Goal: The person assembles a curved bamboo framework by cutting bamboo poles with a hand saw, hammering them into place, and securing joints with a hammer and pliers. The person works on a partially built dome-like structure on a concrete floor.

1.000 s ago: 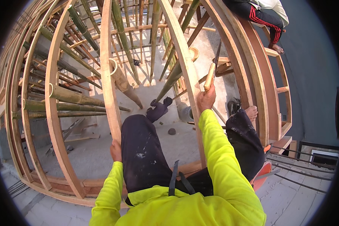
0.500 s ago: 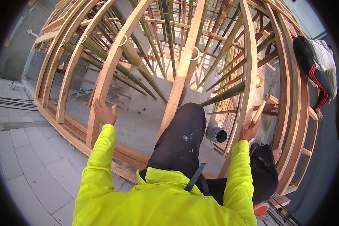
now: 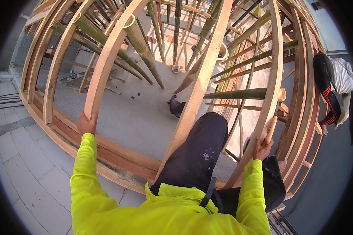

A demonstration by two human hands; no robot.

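My left hand is closed around the near part of a long wooden beam and hides its lower end. At my right, my right hand grips a tool by its pale wooden handle; the tool's head is hidden. This hand lies against another curved-looking wooden beam. Between the hands, a third beam runs away from me beside my knee. Bamboo poles stand beneath the beams, some with cut ends against them.
A doubled timber edge rail runs in front of me, above grey block paving. Far below lies a concrete floor with a dark crumpled thing. Another person is on the framework at the right.
My left hand was open beside the left beam and is now closed on it. The right hand still holds the tool. The view has shifted, and a dark thing on the floor has come into sight.
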